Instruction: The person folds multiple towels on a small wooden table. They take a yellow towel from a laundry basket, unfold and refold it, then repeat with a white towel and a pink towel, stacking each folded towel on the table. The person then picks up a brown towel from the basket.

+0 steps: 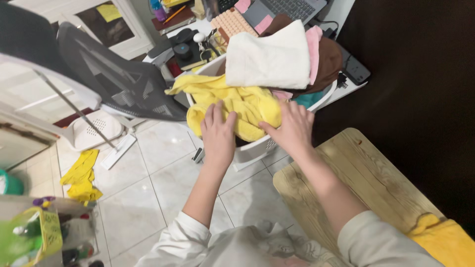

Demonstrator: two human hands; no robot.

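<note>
A white laundry basket (257, 146) stands on the tiled floor, heaped with cloths. On top lies a crumpled yellow towel (232, 96). My left hand (217, 133) presses flat on the towel's near edge, fingers spread. My right hand (292, 126) grips a fold of the same towel at its right side. Behind it rest a folded white towel (269, 59), a pink cloth (314, 44) and a brown cloth (329, 62). A teal cloth (309, 99) peeks out at the basket's right rim.
A light wooden table (356, 178) sits at my right, with another yellow cloth (443, 237) on its near end. A grey mesh office chair (118, 79) stands left of the basket. Yellow rubber gloves (81, 175) lie on the floor. A cluttered desk with a laptop (287, 10) is behind.
</note>
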